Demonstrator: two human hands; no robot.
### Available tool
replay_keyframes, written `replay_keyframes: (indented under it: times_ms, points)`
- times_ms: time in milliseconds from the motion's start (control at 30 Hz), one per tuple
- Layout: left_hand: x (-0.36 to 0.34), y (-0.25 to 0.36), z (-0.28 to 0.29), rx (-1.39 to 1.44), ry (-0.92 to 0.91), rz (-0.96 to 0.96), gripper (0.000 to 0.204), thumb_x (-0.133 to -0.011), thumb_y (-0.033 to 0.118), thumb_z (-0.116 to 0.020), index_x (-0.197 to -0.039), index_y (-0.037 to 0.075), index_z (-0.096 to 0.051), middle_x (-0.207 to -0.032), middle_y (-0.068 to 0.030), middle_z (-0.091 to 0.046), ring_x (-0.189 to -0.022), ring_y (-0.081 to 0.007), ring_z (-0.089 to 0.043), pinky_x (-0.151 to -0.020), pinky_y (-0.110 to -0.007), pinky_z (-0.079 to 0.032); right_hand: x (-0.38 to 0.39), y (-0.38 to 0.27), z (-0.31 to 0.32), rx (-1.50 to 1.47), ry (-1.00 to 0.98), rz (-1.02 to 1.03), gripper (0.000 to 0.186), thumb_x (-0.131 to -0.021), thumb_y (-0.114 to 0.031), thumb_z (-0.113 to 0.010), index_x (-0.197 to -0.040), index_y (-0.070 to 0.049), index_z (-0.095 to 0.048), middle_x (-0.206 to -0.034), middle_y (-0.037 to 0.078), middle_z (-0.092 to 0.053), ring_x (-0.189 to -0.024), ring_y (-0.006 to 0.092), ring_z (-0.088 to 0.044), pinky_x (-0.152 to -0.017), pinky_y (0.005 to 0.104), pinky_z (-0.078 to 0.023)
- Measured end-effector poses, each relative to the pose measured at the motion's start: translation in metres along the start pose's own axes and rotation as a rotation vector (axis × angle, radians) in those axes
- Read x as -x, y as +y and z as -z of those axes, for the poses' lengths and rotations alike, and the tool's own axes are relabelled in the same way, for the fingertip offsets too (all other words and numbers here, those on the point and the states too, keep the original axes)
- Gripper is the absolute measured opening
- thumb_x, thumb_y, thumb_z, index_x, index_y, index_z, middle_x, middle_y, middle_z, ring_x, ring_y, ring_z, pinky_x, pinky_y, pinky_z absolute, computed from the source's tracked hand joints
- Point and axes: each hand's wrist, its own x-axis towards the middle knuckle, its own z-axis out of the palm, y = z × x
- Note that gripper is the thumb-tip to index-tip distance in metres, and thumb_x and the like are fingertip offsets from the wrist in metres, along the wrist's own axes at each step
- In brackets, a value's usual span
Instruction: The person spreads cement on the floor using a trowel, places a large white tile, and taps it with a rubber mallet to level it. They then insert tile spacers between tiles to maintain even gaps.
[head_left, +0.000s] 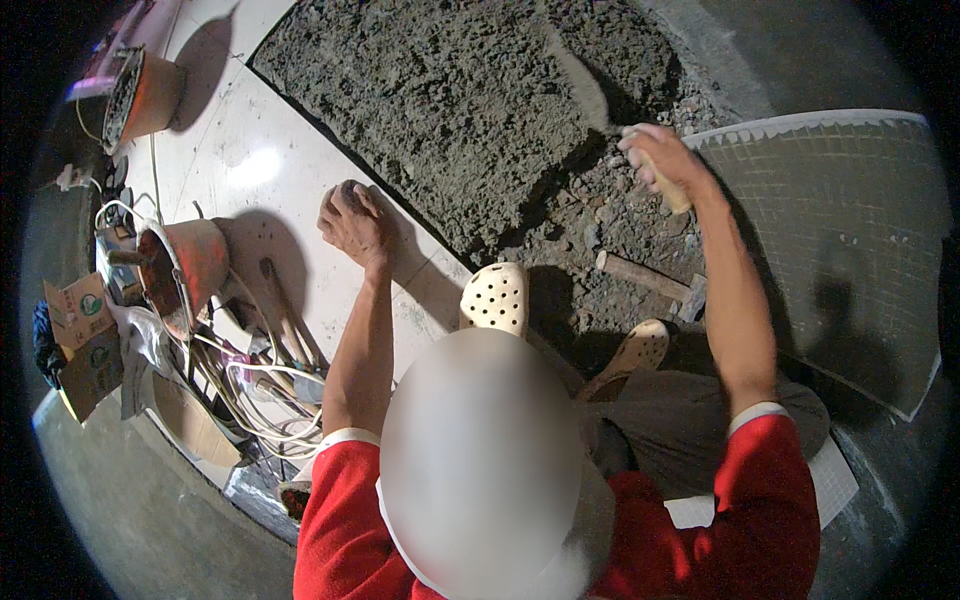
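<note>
My right hand (662, 160) grips the light wooden handle of a trowel (578, 85). The trowel's long, mortar-coated blade reaches over the bed of wet grey mortar (420, 100), at its right part. My left hand (356, 225) is over the white tiled floor (255, 130), left of the mortar's edge. Its fingers are curled, with something dark around them; whether that is dirt or a held thing is not clear. Below the right hand, a hammer (645, 275) with a wooden handle lies on rubble (600, 220) beside the mortar.
A large tile (830, 220) with a gridded back lies at the right. Two dirty orange buckets (150, 95) stand at the left, the nearer one (200, 265) beside tangled white cables (250, 400) and a cardboard box (82, 315). My feet wear cream clogs (497, 298) near the mortar's edge.
</note>
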Motion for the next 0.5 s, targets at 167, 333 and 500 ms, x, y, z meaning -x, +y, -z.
replay_keyframes:
  times_ms: [167,333,500]
  points:
    - [0.000,0.004,0.004,0.001,-0.078,0.033,0.036,-0.104,0.038,-0.053,-0.128,0.012,-0.060,-0.136,-0.0142,-0.055,-0.130,-0.0370,-0.044,-0.112,-0.052,-0.031,0.002,0.002,0.041,0.022,0.089,0.035,0.025,-0.099,-0.033,-0.063,-0.109,-0.011,-0.062,-0.075,-0.003,-0.054,-0.051,0.0067,-0.050,-0.041,0.0256,-0.042]
    - [0.002,0.001,0.002,-0.006,-0.055,0.011,0.036,-0.103,0.037,-0.053,-0.128,0.012,-0.060,-0.136,-0.0139,-0.054,-0.131,-0.0368,-0.044,-0.112,-0.052,-0.030,0.010,0.024,0.041,-0.168,0.166,0.054,0.025,-0.100,-0.035,-0.062,-0.105,-0.011,-0.063,-0.075,-0.003,-0.054,-0.053,0.0065,-0.051,-0.042,0.0257,-0.044]
    - [0.001,0.003,0.002,0.018,-0.054,0.035,0.035,-0.104,0.037,-0.053,-0.127,0.012,-0.061,-0.136,-0.0133,-0.054,-0.131,-0.0362,-0.044,-0.112,-0.052,-0.030,0.009,0.034,0.030,-0.269,0.256,0.129,0.034,-0.102,-0.042,-0.060,-0.105,-0.008,-0.062,-0.079,0.000,-0.057,-0.057,0.0104,-0.053,-0.048,0.0302,-0.046]
